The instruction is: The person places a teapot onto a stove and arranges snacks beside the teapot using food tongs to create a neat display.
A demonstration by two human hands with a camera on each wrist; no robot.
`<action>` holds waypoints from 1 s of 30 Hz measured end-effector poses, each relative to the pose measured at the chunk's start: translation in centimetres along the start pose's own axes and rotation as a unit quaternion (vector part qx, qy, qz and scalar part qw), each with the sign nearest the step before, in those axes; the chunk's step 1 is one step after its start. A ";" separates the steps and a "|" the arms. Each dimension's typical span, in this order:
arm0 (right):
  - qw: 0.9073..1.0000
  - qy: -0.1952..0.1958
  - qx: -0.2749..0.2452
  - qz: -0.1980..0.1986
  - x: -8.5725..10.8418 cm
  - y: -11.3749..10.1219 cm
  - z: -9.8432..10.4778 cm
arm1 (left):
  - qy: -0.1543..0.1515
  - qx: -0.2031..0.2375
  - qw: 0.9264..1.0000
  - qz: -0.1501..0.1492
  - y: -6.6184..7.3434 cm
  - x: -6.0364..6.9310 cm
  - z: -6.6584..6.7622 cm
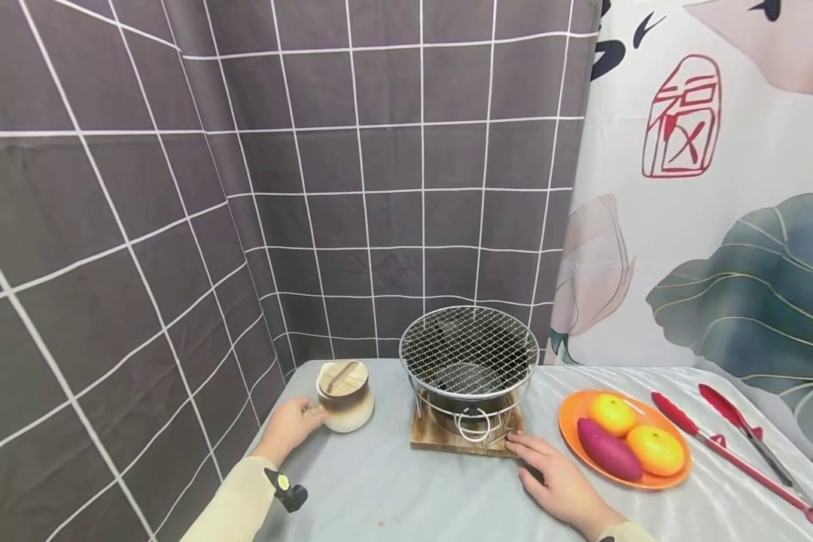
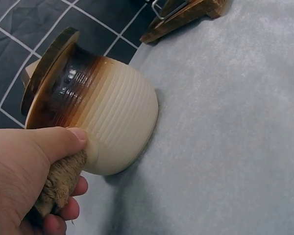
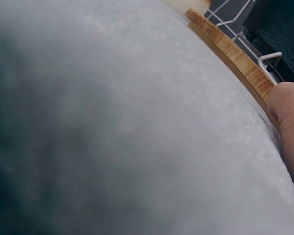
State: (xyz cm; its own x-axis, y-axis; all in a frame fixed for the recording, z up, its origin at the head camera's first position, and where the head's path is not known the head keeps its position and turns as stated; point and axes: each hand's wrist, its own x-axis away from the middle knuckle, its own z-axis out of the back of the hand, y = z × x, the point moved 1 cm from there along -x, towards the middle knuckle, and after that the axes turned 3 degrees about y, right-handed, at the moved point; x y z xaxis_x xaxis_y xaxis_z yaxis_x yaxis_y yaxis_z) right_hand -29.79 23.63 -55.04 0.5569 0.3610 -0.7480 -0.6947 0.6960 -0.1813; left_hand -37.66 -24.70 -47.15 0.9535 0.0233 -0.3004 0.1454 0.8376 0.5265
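Note:
My left hand (image 1: 291, 427) holds the side handle of a small ceramic teapot (image 1: 349, 406) on the left of the table. In the left wrist view, thumb and fingers curl round the twine-wrapped handle (image 2: 63, 183). Brown glaze fades to ribbed cream on the pot, and a wooden lid (image 1: 344, 378) covers it. My right hand (image 1: 558, 482) rests with extended fingers at the front right corner of a wooden board (image 1: 440, 436). On that board stands a small stove with a round wire grill rack (image 1: 470, 350). In the right wrist view, a finger touches the board's edge (image 3: 235, 61).
Right of the stove, an orange plate (image 1: 572, 433) bears two orange fruits (image 1: 656, 449) and a purple sweet potato (image 1: 608, 449). Red-tipped tongs (image 1: 725, 444) lie on the table's right side. A dark grid-patterned curtain (image 1: 379, 165) hangs behind and at the left.

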 end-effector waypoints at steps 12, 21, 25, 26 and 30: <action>1.000 0.003 0.001 -0.003 0.0 0.1 -0.1 | -0.005 0.006 1.000 -0.004 -0.6 -0.3 -0.3; 1.000 0.010 0.003 -0.002 -0.1 -0.1 0.0 | -0.046 0.019 0.999 0.017 -0.9 -0.4 0.0; 1.000 0.010 0.002 -0.001 0.0 -0.2 0.0 | -0.083 0.050 0.995 0.038 -1.1 -0.4 0.3; 1.000 0.011 0.002 0.000 0.0 -0.2 0.0 | -0.089 0.059 0.993 0.043 -1.1 -0.4 0.3; 1.000 0.013 0.004 0.002 0.0 -0.2 0.0 | -0.092 0.071 0.992 0.056 -1.1 -0.2 0.2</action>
State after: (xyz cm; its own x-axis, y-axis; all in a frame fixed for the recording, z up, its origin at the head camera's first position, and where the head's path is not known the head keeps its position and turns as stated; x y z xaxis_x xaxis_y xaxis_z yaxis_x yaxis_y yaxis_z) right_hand -29.64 23.50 -55.03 0.5419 0.3477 -0.7651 -0.6930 0.6999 -0.1727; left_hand -37.96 -25.76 -47.56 0.9959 0.0009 -0.0906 0.0593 0.7492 0.6597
